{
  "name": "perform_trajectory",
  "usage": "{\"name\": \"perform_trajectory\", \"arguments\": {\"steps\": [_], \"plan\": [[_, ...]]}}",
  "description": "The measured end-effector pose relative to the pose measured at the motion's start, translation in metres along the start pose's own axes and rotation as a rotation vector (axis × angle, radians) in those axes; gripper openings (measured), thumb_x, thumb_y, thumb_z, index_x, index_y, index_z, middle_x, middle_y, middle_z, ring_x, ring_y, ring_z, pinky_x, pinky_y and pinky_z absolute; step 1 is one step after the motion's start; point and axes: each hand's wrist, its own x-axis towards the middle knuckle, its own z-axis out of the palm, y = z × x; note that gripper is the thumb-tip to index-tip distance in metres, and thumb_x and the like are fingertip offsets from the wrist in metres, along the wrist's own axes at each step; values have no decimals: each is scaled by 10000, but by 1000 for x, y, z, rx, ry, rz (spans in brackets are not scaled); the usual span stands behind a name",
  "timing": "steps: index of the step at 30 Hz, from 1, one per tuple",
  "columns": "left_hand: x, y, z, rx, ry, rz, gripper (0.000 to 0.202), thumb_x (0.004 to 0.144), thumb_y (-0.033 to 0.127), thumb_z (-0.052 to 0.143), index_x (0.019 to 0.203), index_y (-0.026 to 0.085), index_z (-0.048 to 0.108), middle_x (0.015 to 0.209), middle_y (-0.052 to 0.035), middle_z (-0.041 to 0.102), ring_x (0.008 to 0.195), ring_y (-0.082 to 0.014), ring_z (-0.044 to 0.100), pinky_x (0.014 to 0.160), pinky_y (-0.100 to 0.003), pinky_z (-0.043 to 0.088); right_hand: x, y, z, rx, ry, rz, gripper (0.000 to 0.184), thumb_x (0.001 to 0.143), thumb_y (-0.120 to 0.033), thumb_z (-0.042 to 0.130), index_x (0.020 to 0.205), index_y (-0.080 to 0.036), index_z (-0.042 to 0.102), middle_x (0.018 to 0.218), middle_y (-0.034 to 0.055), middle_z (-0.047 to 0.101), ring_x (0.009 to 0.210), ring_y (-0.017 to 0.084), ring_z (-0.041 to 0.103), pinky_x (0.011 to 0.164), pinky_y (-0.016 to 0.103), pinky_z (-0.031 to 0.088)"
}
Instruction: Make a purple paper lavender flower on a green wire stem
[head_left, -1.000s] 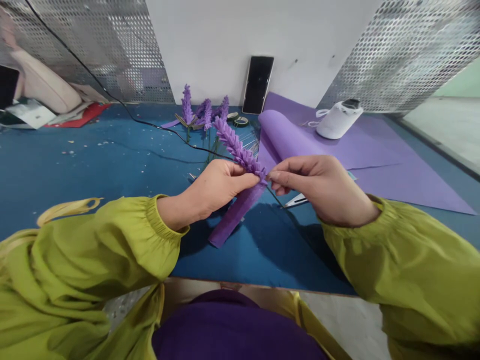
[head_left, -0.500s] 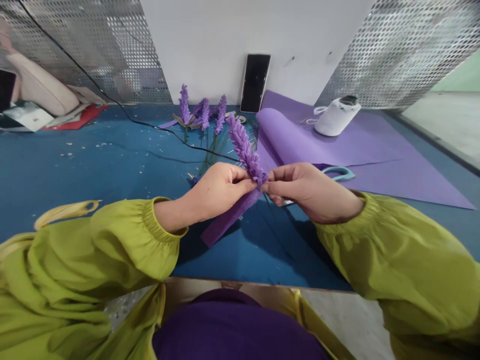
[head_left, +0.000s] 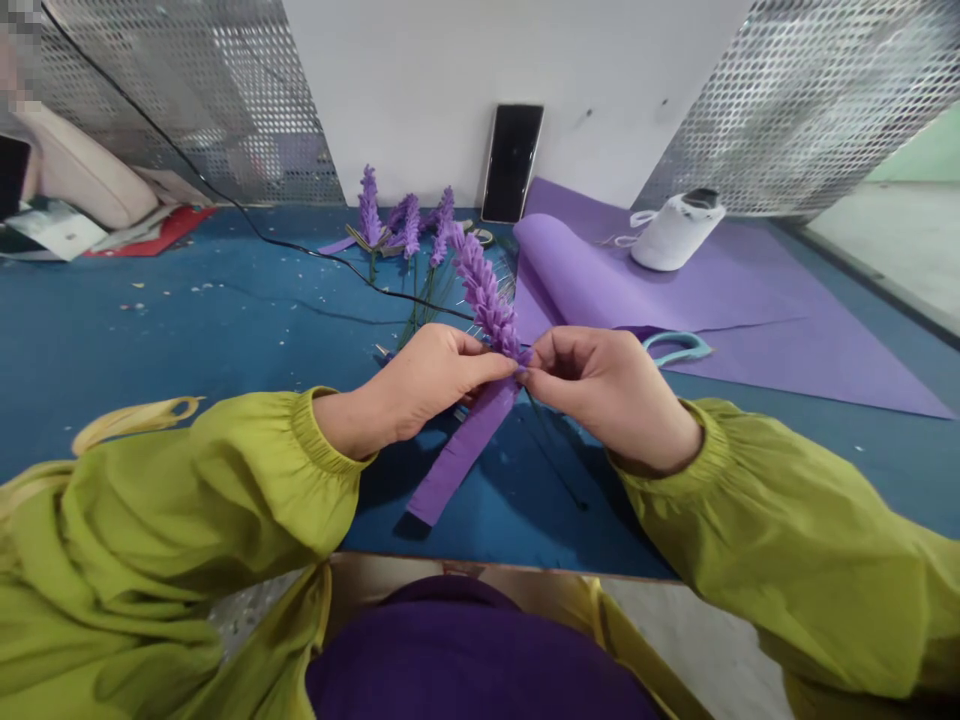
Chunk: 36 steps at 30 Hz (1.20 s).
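Observation:
My left hand (head_left: 424, 380) and my right hand (head_left: 600, 385) meet over the blue table (head_left: 187, 330), both pinched on a purple paper lavender sprig (head_left: 484, 295). The sprig's fringed spike points up and away from me. A loose purple paper strip (head_left: 461, 450) trails from the pinch point down toward the near table edge. A thin dark wire stem (head_left: 555, 460) runs down under my right hand. Both sleeves are yellow-green.
Finished purple sprigs (head_left: 401, 225) lie at the back by a black phone (head_left: 511, 163) leaning on the wall. A rolled purple sheet (head_left: 592, 275), teal-handled scissors (head_left: 675, 347) and a white spool (head_left: 675, 230) sit right. A black cable (head_left: 300, 248) crosses the table.
The sprig has stood up steeper. The trailing strip has swung lower toward the table edge. My right hand has drawn back a little and its wrist has dropped.

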Motion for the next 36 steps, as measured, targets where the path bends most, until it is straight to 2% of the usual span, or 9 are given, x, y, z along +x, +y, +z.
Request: {"name": "perform_trajectory", "arguments": {"steps": [3,9,12,16,20,23,27,31,36], "plan": [[1,-3,-3,56,1,16,245,765,284,635,571,156,560,519,48,469,480,-65,380,475,-223,276,1,-1,-3,28,-26,34,140,708,-244,713,628,-172,624,556,-29,526,520,85,425,481,239,320],[0,-5,-7,118,-17,114,276,777,304,608,555,154,538,525,51,413,493,-64,330,464,-230,220,7,-4,-12,271,-136,242,238,635,-365,819,638,-167,686,581,12,629,524,103,533,521,243,438],[-3,-4,-7,217,-16,138,304,789,301,595,535,149,524,518,52,392,496,-60,302,462,-228,207,8,-1,-12,310,-174,335,230,613,-339,833,654,-155,702,572,19,636,500,95,533,498,229,438],[-4,-4,-6,293,-12,171,321,798,302,591,526,145,525,512,49,403,500,-60,318,471,-224,224,8,3,-10,314,-199,406,117,674,-243,774,667,-149,705,570,21,636,494,87,539,502,215,442],[-3,-4,-4,271,-2,140,300,794,311,598,548,147,550,508,52,424,479,-58,314,459,-228,208,7,1,-7,268,-146,366,94,694,-150,721,614,-153,671,510,-4,591,473,69,501,489,201,403],[-2,-3,-3,113,-18,95,252,779,305,619,584,152,572,539,52,461,492,-60,361,475,-218,260,5,-2,-6,260,-68,312,117,681,-107,707,591,-156,649,495,-21,559,470,59,474,477,199,364],[-1,-2,-1,-13,-45,63,164,728,251,673,614,151,610,546,56,489,498,-61,401,488,-215,292,4,-2,-4,284,9,264,109,696,-131,699,603,-162,651,505,-20,546,471,66,452,467,214,342],[0,-2,1,-52,-1,16,126,716,234,694,641,144,650,558,47,538,496,-61,432,493,-211,316,3,1,-2,305,43,249,92,699,-167,700,623,-172,649,523,-13,551,476,77,440,454,228,323],[0,-1,3,-129,1,-23,150,702,214,717,592,140,644,538,48,557,499,-54,466,514,-197,358,1,1,-1,184,69,161,96,703,-183,680,621,-183,631,542,-21,561,496,85,451,480,237,339]]}}
